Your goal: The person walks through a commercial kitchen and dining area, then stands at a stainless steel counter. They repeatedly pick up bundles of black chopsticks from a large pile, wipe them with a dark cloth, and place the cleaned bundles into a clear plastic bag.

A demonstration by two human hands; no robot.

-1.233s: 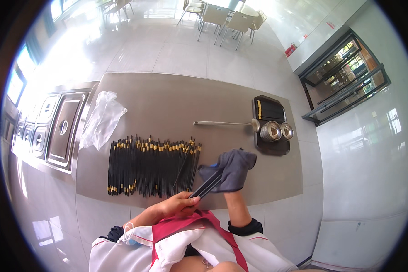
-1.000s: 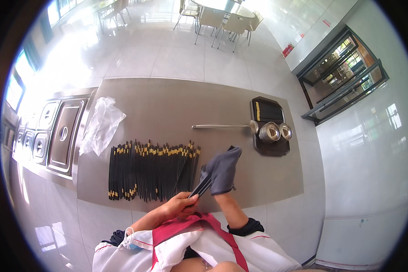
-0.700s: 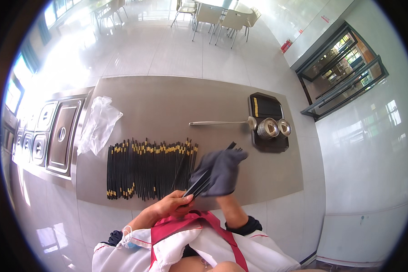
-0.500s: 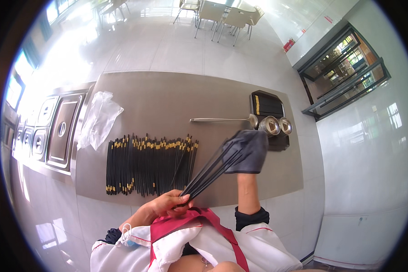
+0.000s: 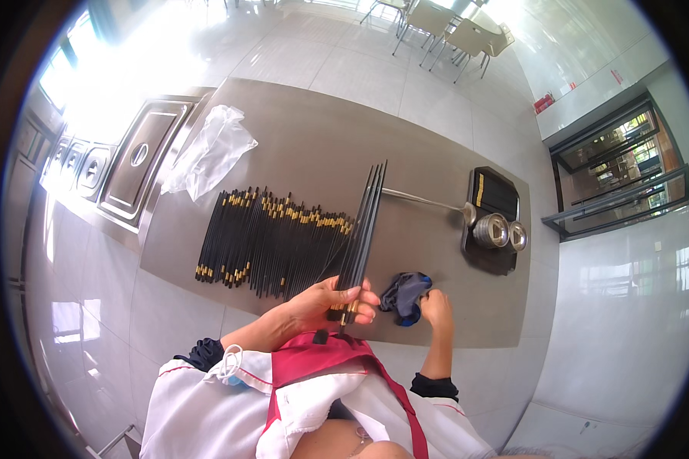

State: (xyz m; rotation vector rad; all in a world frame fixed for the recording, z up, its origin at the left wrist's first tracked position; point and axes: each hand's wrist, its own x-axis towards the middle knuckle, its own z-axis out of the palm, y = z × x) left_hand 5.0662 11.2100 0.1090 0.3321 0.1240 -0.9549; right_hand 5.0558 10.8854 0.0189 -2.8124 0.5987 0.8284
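Note:
Gripped near their gold-banded ends, several black chopsticks (image 5: 364,237) stand up in a bunch from my left hand (image 5: 337,300), pointing away from me. My right hand (image 5: 436,308) is curled at the edge of a crumpled dark grey cloth (image 5: 406,294) with blue showing on it, low over the front of the table. Its fingers look closed on the cloth's edge, though they are partly hidden. Left of the held bunch lies a wide row of black chopsticks (image 5: 272,249) with gold bands, side by side on the metal table (image 5: 306,130).
A clear plastic bag (image 5: 214,149) lies at the table's far left, beside metal food-pan lids (image 5: 142,157). On the right, a black tray (image 5: 505,260) holds more chopsticks and metal bowls (image 5: 491,230). A long-handled ladle (image 5: 429,200) reaches toward it.
My right hand, covered by the grey cloth before, is now bare, nearer me, with the cloth beside its fingers. My left hand has swung the chopsticks more upright. The view has turned.

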